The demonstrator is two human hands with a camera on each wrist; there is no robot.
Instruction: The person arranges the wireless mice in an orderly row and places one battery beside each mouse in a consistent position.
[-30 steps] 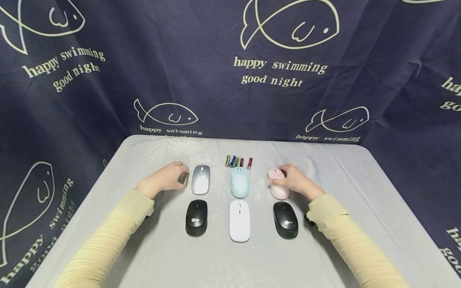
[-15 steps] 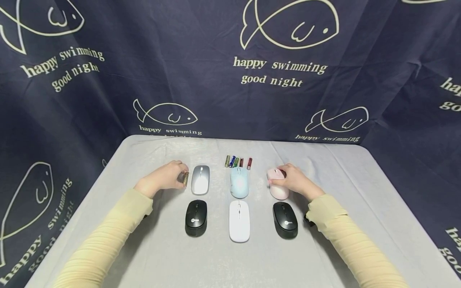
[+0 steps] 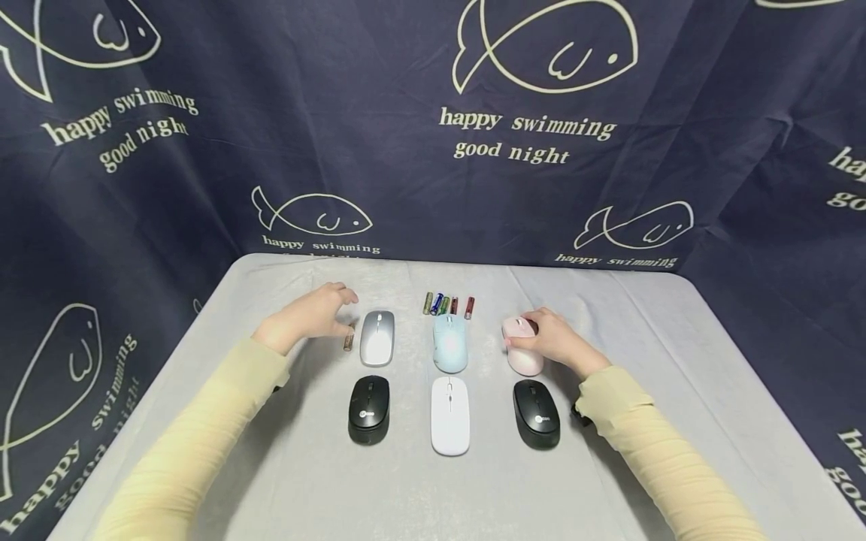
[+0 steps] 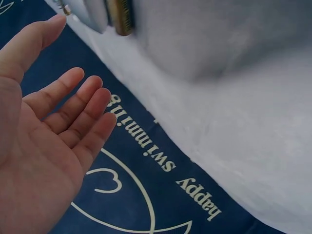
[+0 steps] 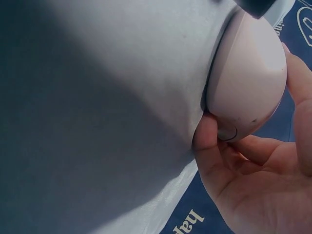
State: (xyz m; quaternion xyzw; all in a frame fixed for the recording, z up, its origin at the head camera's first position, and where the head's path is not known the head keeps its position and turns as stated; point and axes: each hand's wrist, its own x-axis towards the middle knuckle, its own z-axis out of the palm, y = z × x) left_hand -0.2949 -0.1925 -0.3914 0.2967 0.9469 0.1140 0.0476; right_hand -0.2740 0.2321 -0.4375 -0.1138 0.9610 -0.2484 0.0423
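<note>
A brown-gold battery (image 3: pixel 348 342) lies on the table just left of the silver mouse (image 3: pixel 376 338). My left hand (image 3: pixel 314 314) hovers over it with thumb and fingers spread and nothing held. In the left wrist view the fingers are apart from the battery (image 4: pixel 121 18), which sits beside the mouse's edge. At the right, my right hand (image 3: pixel 555 338) grips the pink mouse (image 3: pixel 524 361) by its sides. The right wrist view has thumb and fingers around the pink mouse (image 5: pixel 248 68), whose underside is on or close to the cloth.
Several batteries (image 3: pixel 444 303) lie in a row at the back middle. A light blue mouse (image 3: pixel 450 346) is in front of them. Nearer are a black mouse (image 3: pixel 369 406), a white mouse (image 3: pixel 450 417) and another black mouse (image 3: pixel 537 412). A dark printed curtain (image 3: pixel 419 203) hangs behind the table.
My left hand has let go of the battery; its fingers have spread and lifted away, and the battery stays beside the silver mouse. The right hand has kept its grip on the pink mouse.
</note>
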